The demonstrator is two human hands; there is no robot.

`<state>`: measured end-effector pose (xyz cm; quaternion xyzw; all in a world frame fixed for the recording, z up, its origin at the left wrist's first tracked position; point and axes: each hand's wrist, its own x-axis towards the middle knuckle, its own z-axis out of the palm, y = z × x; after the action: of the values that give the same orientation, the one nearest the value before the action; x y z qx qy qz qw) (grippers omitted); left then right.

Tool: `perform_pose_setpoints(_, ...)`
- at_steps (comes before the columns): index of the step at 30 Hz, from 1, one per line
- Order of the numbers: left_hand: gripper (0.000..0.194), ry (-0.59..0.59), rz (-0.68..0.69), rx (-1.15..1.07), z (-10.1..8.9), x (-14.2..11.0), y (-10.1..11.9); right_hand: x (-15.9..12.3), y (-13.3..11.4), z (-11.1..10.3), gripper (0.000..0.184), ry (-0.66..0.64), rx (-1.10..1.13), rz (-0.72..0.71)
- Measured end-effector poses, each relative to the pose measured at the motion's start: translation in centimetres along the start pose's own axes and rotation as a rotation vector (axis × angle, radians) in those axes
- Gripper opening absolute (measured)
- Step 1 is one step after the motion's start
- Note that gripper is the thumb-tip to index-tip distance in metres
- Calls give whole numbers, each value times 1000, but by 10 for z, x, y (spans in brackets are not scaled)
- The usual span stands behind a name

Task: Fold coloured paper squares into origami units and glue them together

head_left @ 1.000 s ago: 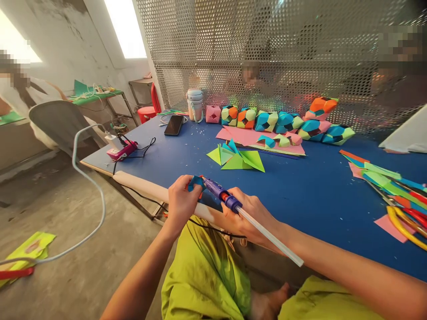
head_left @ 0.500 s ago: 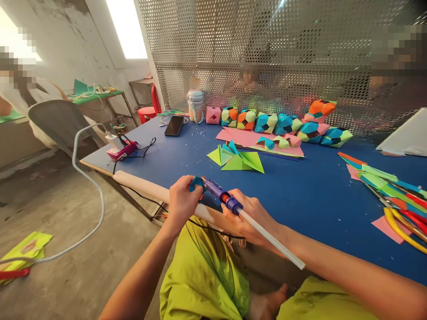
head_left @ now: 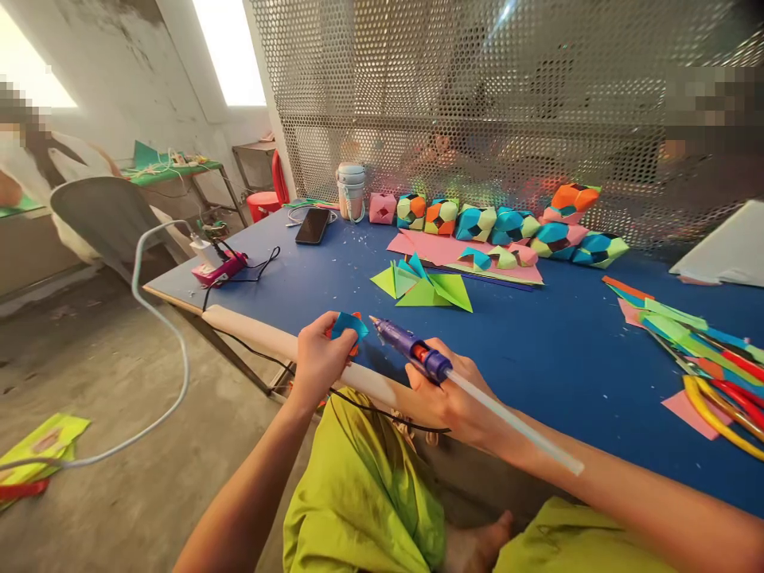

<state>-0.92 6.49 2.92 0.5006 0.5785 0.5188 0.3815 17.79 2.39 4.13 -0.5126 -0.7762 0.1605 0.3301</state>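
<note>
Pinched in my left hand (head_left: pixel 319 350) is a folded paper piece (head_left: pixel 351 325), blue with orange showing at its edges. My right hand (head_left: pixel 457 390) grips a purple glue gun (head_left: pixel 401 337) with a long clear glue stick (head_left: pixel 513 420) jutting from its back end. The nozzle points left at the paper piece, a small gap apart from it. Beyond my hands, green and blue folded paper (head_left: pixel 434 288) lies on the blue table (head_left: pixel 537 342). Fingers of my left hand cover part of the piece.
Several folded paper blocks (head_left: pixel 476 222) line the perforated metal screen (head_left: pixel 382 95). A phone (head_left: pixel 313 226), a bottle (head_left: pixel 351 191) and a pink power strip (head_left: pixel 219 269) stand left. Paper strips (head_left: pixel 686 326) and yellow-handled scissors (head_left: pixel 710 414) lie right. A person (head_left: pixel 65 183) sits far left.
My right hand has drawn the glue gun back to the right, away from the paper piece. The piece in my left hand has turned, showing more of its blue face.
</note>
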Motion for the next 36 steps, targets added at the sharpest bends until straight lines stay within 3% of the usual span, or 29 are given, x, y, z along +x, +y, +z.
perform_pose_setpoints(4,8,-10,-69,-140,-1,-7,9,4,13,-3,26,-2,29,161)
perform_pose_setpoints(9,3,-35,-73,-260,4,-23,18,20,32,-1,37,-63,-143,238)
perform_pose_setpoints(15,8,-54,-92,-287,14,-45,20,22,36,-3,41,-150,-263,197)
perform_pose_setpoints(19,8,-66,-65,-272,18,-54,19,4,37,-15,37,-81,-188,190)
perform_pose_setpoints(22,8,-62,-25,-266,20,-61,18,-17,26,-29,27,24,-63,229)
perform_pose_setpoints(27,6,-67,11,-260,29,-74,18,-37,-11,-43,15,16,205,149)
perform_pose_setpoints(33,6,-35,130,-225,39,-89,17,-26,-32,-27,12,-11,411,155)
perform_pose_setpoints(36,6,-35,89,-230,41,-93,13,-22,-31,-20,5,15,453,171)
